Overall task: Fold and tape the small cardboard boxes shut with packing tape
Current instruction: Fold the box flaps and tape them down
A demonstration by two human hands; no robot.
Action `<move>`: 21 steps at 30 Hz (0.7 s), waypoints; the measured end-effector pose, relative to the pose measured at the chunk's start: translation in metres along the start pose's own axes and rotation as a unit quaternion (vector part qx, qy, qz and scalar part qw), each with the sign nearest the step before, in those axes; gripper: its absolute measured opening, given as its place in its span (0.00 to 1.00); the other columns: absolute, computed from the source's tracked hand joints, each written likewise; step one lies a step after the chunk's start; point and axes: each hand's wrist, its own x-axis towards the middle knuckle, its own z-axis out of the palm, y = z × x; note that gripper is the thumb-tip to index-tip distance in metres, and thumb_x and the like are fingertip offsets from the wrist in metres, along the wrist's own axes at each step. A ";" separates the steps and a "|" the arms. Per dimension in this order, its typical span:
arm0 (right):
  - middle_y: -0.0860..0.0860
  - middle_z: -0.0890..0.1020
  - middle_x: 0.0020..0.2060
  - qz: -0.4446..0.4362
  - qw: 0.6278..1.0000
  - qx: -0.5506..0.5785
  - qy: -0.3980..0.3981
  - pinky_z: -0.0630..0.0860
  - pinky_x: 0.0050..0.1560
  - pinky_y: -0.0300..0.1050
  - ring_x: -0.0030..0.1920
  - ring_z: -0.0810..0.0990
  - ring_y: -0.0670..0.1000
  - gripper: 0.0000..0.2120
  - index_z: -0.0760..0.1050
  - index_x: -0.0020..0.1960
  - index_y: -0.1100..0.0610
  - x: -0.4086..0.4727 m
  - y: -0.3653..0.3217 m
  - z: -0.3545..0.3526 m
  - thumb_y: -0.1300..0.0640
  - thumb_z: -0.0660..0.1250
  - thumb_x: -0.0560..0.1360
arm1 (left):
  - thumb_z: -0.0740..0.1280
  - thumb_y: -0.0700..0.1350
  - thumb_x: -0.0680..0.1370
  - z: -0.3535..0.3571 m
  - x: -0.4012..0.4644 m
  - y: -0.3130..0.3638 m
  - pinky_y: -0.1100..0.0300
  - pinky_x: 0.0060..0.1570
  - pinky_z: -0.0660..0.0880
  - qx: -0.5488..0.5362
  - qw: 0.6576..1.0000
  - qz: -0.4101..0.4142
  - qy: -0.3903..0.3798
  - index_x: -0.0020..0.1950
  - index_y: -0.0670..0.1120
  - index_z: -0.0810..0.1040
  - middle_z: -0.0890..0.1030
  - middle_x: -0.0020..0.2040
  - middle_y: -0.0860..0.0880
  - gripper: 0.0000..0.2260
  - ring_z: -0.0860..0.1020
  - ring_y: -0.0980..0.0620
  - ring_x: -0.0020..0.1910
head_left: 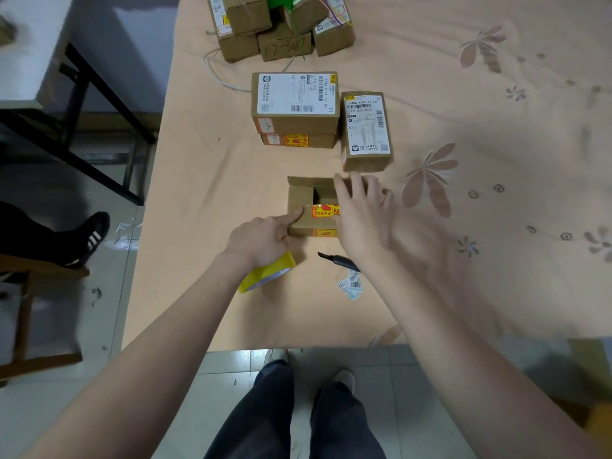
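A small cardboard box (303,197) with red-and-yellow fragile tape lies open-topped on the peach cloth table (198,226). My left hand (261,238) presses its straight index finger on the box's left flap. Its other fingers are curled, and a yellow tape roll (265,274) sticks out tilted from under the palm, seemingly held by them. My right hand (362,210) lies with straight, spread fingers over the right flap and the box's right side. The dark inside of the box shows between the flaps.
A black utility knife (337,260) and a loose label (351,288) lie just in front of the box. Two stacked labelled boxes (294,104) and another box (366,130) sit behind it, with a pile of boxes (281,31) further back. A person's shoe (89,236) is left of the table.
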 end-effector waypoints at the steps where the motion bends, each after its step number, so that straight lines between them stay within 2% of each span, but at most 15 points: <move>1: 0.53 0.68 0.66 -0.005 1.000 0.000 0.000 0.64 0.62 0.55 0.65 0.66 0.56 0.29 0.61 0.72 0.52 -0.005 0.001 0.001 0.59 0.68 0.74 | 0.58 0.49 0.78 0.001 0.000 0.000 0.55 0.44 0.71 0.002 1.000 0.000 0.000 0.73 0.67 0.56 0.80 0.50 0.47 0.26 0.76 0.42 0.52; 3: 0.52 0.70 0.63 -0.018 1.000 0.007 -0.018 0.63 0.61 0.53 0.62 0.67 0.55 0.25 0.63 0.71 0.52 -0.016 0.001 0.007 0.60 0.64 0.76 | 0.57 0.49 0.78 0.001 0.000 0.001 0.55 0.44 0.70 0.014 1.000 0.002 0.005 0.73 0.67 0.56 0.81 0.51 0.46 0.26 0.76 0.42 0.53; 5: 0.52 0.70 0.64 -0.022 0.999 0.021 -0.039 0.62 0.62 0.52 0.63 0.67 0.55 0.24 0.61 0.73 0.53 -0.026 0.001 0.015 0.60 0.58 0.78 | 0.57 0.49 0.78 0.000 0.000 0.003 0.56 0.42 0.68 0.029 0.999 0.007 0.013 0.74 0.66 0.57 0.80 0.51 0.46 0.25 0.76 0.41 0.53; 8: 0.52 0.70 0.64 -0.020 0.998 0.031 -0.046 0.64 0.60 0.51 0.64 0.67 0.55 0.22 0.61 0.74 0.54 -0.029 -0.001 0.020 0.57 0.54 0.80 | 0.56 0.50 0.79 -0.001 -0.002 0.009 0.57 0.40 0.67 0.034 0.998 0.027 0.046 0.74 0.66 0.56 0.79 0.47 0.47 0.25 0.76 0.42 0.50; 11: 0.53 0.71 0.63 -0.030 0.998 0.031 -0.053 0.64 0.59 0.50 0.63 0.68 0.55 0.22 0.62 0.74 0.55 -0.026 0.000 0.018 0.54 0.54 0.80 | 0.56 0.51 0.79 -0.001 0.002 0.018 0.56 0.41 0.68 0.051 0.997 0.045 0.042 0.75 0.66 0.47 0.80 0.52 0.43 0.29 0.77 0.40 0.51; 15: 0.52 0.70 0.64 -0.042 0.996 0.041 -0.072 0.64 0.60 0.49 0.62 0.68 0.54 0.24 0.61 0.74 0.55 -0.025 0.003 0.014 0.53 0.56 0.79 | 0.56 0.56 0.79 0.002 0.013 0.032 0.53 0.49 0.71 0.107 0.994 0.024 -0.010 0.76 0.62 0.44 0.77 0.60 0.41 0.29 0.76 0.39 0.57; 18: 0.51 0.69 0.64 -0.047 0.994 0.064 -0.077 0.65 0.59 0.47 0.63 0.67 0.54 0.27 0.60 0.75 0.56 -0.022 0.005 0.011 0.51 0.58 0.77 | 0.56 0.58 0.80 0.007 0.013 0.038 0.55 0.45 0.68 0.147 0.989 0.017 -0.003 0.77 0.60 0.43 0.77 0.58 0.42 0.30 0.77 0.40 0.56; 21: 0.50 0.69 0.64 -0.033 0.991 0.097 -0.090 0.66 0.58 0.45 0.63 0.66 0.53 0.29 0.59 0.74 0.58 -0.018 0.009 0.009 0.48 0.59 0.77 | 0.56 0.55 0.81 0.010 0.011 0.044 0.56 0.42 0.66 0.193 0.981 0.006 0.015 0.77 0.57 0.43 0.78 0.57 0.44 0.30 0.78 0.42 0.53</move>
